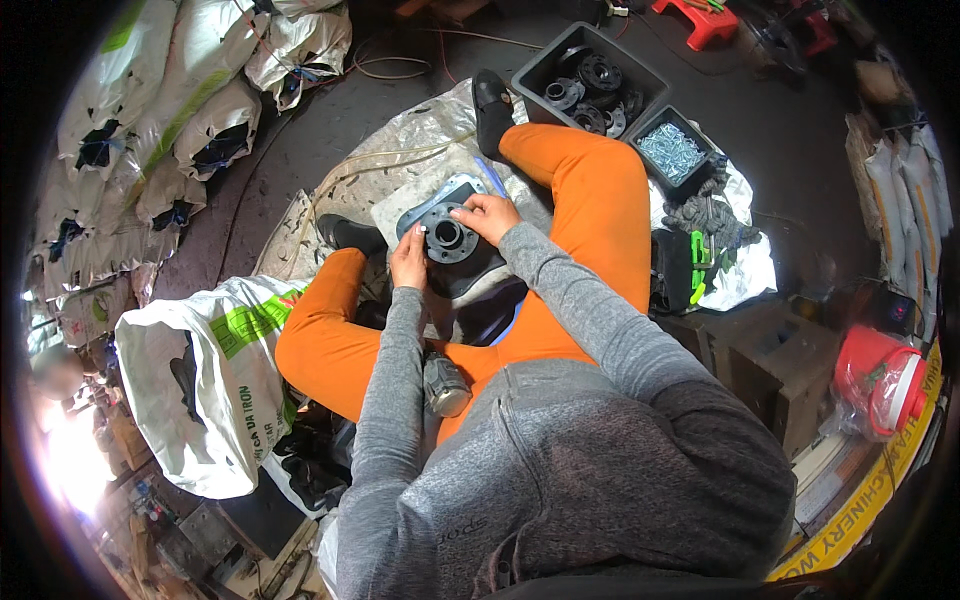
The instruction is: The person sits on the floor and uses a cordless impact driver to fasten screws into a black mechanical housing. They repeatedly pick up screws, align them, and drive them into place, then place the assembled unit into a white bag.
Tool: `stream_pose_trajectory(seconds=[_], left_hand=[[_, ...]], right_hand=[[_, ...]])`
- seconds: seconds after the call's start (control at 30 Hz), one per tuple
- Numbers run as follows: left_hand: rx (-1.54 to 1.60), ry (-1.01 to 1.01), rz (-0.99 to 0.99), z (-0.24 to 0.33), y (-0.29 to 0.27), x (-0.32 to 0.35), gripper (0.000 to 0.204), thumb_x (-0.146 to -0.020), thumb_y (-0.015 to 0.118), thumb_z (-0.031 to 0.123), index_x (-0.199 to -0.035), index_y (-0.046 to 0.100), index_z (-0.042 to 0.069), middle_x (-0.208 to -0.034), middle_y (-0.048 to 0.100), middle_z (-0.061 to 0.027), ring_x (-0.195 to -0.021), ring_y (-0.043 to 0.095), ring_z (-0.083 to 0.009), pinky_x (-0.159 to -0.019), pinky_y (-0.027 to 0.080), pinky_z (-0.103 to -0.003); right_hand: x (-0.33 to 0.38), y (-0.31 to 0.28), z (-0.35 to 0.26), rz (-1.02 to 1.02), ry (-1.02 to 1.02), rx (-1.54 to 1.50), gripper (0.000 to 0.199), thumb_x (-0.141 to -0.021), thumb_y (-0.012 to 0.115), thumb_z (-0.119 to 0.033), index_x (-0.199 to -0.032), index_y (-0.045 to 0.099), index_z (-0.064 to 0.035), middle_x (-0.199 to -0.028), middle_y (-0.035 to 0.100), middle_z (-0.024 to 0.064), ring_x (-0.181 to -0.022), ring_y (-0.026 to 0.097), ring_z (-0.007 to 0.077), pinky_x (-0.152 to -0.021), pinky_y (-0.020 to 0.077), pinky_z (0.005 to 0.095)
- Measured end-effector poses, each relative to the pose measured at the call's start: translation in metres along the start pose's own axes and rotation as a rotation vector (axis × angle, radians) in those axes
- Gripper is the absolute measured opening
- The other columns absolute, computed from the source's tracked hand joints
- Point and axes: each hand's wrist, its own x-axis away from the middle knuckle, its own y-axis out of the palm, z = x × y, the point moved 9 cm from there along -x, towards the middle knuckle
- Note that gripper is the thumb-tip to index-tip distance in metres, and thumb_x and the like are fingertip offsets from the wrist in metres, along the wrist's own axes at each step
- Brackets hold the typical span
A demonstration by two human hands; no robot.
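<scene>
A dark round flanged hub [451, 236] with a raised centre ring and small holes round its flange lies between my knees. My left hand [408, 260] is closed on its left rim, thumb and fingers at the edge. At its upper right, my right hand [487, 215] is in a pinch with the fingertips over the flange. Whatever may be between those fingertips is too small to make out. Beneath and behind the hub is a grey-blue metal piece [413, 213] on a pale sheet; the hub and my hands partly cover it.
Ahead to the right, a grey bin [521, 82] holds several dark hubs. Beside it stands a small box of silvery screws [671, 149]. Dark gloves [712, 220] lie close by. An open white sack [160, 390] is at my left; filled sacks [150, 90] are stacked beyond.
</scene>
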Motion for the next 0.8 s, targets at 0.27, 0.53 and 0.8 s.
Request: stream_pose_trajectory(seconds=[0.27,0.53,0.8], left_hand=[[-0.675,-0.256,-0.546,0.063,-0.074,0.216,0.053,-0.082,0.063,0.012,-0.131,0.048,0.000,-0.112,0.060,-0.0192,-0.109,0.058,-0.0251,-0.092,0.047,-0.034],[-0.991,-0.059,-0.103,0.037,-0.041,0.241,0.079,-0.070,0.068,0.006,-0.141,0.034,0.003,-0.119,0.055,-0.0235,-0.108,0.059,-0.0356,-0.089,0.049,-0.041],[-0.364,0.021,-0.030,0.136,-0.089,0.186,0.032,-0.079,0.070,0.005,-0.108,0.058,0.001,-0.094,0.065,-0.0086,-0.067,0.060,-0.0134,-0.056,0.048,-0.026]], right_hand=[[0.001,0.004,0.004,-0.041,0.045,-0.056,0.043,-0.076,0.073,-0.044,-0.091,0.067,-0.0044,-0.070,0.061,0.0074,-0.065,0.058,0.0190,-0.063,0.0464,0.0342],[0.002,0.003,0.001,-0.084,0.094,-0.095,0.041,-0.077,0.073,-0.043,-0.091,0.066,-0.0046,-0.064,0.057,0.0033,-0.059,0.053,0.0151,-0.058,0.0439,0.0321],[0.009,0.001,0.000,-0.035,0.087,-0.063,0.042,-0.078,0.072,-0.042,-0.092,0.065,-0.0033,-0.062,0.056,0.0045,-0.058,0.052,0.0165,-0.057,0.0438,0.0331]])
